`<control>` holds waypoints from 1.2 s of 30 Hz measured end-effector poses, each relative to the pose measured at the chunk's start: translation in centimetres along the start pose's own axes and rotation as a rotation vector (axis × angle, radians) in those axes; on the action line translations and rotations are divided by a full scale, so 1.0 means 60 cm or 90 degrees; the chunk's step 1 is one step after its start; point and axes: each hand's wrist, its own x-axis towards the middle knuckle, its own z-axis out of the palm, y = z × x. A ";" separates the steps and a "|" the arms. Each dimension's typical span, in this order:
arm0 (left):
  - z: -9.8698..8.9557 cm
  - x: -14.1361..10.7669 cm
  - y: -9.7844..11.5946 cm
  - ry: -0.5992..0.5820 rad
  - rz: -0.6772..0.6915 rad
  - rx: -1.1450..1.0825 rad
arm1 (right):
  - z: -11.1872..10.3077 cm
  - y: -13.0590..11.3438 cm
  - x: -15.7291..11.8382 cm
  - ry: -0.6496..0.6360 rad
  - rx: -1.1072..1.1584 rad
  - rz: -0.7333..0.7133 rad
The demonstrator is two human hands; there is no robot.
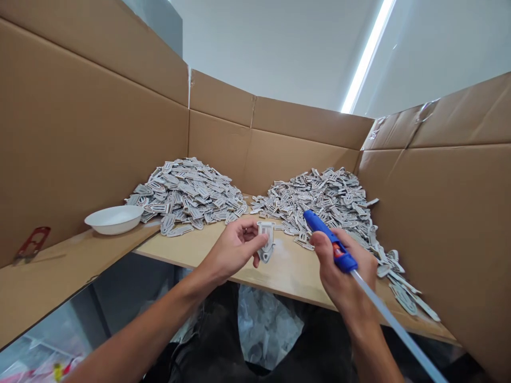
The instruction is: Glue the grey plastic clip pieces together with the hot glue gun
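My left hand (235, 247) pinches a small grey-white flat piece (265, 242) with a slotted frame and a pointed end that has a hole. It is held above the front part of the wooden table (291, 268). In my right hand (349, 271) is a blue glue gun (329, 239), my fingers wrapped round its handle and its nozzle pointing forward and to the left. A long translucent glue stick (395, 322) sticks out of its back end towards me. The nozzle tip is apart from the held piece.
Two heaps of similar grey pieces lie on the table, a left heap (191, 191) and a right heap (323, 199). A white bowl (114, 219) and a red metal stand (34, 242) are at the left. Cardboard walls (303, 141) enclose the table. Below its edge hangs a clear plastic bag (265, 324).
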 end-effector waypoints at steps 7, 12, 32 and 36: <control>0.005 -0.001 -0.008 0.004 -0.076 -0.045 | 0.030 -0.004 -0.002 -0.077 0.244 0.138; 0.006 0.001 -0.010 0.007 -0.079 -0.059 | 0.047 -0.006 -0.007 -0.141 0.307 0.148; 0.012 0.000 -0.021 -0.027 -0.023 0.032 | 0.062 0.004 -0.022 -0.148 0.147 0.082; 0.014 0.000 -0.017 -0.017 -0.023 0.011 | 0.063 0.010 -0.020 -0.144 0.175 0.071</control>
